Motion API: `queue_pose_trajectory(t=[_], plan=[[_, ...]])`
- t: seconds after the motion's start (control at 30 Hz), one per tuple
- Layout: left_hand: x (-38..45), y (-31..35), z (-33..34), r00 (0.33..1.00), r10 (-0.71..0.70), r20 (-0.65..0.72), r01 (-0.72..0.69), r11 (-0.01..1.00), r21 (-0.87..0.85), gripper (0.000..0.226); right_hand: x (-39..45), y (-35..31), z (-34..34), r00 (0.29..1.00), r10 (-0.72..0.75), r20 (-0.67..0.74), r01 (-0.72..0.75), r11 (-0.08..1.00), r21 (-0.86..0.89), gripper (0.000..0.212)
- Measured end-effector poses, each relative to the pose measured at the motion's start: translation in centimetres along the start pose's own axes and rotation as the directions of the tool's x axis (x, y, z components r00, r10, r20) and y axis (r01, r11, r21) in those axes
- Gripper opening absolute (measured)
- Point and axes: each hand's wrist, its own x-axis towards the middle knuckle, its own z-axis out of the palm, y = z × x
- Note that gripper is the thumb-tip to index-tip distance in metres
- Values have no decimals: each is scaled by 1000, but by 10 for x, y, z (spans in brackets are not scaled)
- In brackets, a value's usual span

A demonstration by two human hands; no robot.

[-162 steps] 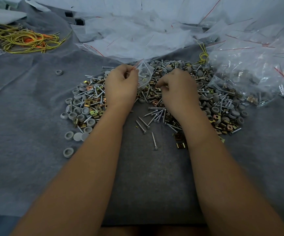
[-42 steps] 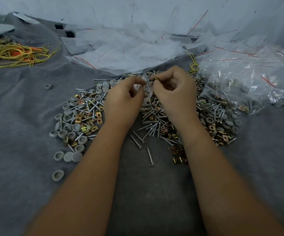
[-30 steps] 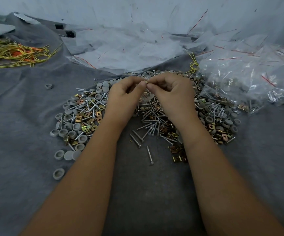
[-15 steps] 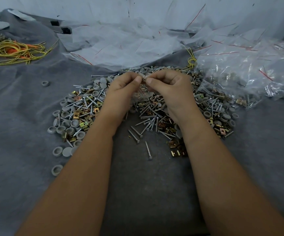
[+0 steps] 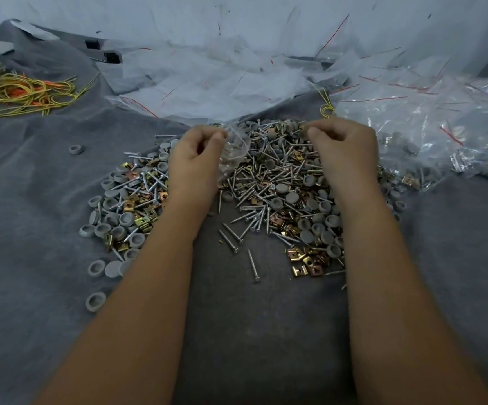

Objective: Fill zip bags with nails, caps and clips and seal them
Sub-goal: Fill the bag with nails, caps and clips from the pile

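Left hand (image 5: pixel 196 154) pinching small zip bag (image 5: pixel 234 150) by its top edge, at 11 o'clock of the nails, caps and clips heap (image 5: pixel 272 185). Right hand (image 5: pixel 345 150) curled at 1 o'clock; whether anything is held cannot be told. Probably light, limp, slippery film: best gripped along the stiffer zip strip.

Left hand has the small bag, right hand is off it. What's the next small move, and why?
Probably set the zip bag aside with the filled bags at right. The left hand alone pinches it, and the right hand, fingers curled, hovers apart over the nails.
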Motion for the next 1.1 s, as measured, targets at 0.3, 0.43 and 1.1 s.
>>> queue_pose_trajectory(t=[0.3, 0.43, 1.1], plan=[[4, -4, 2, 996, 21, -88, -8, 990, 143, 13, 14, -9, -22, 1000, -8, -11, 5, 967, -256, 24], [3, -3, 4, 995, 39, -90, -24, 985, 169, 20, 23, -4, -5, 964, 49, 261, 131, 766, -629, 24], [1, -3, 3, 997, 19, -75, -7, 988, 155, 17, 34, 10, 12, 926, 75, 370, 266, 568, -779, 15]])
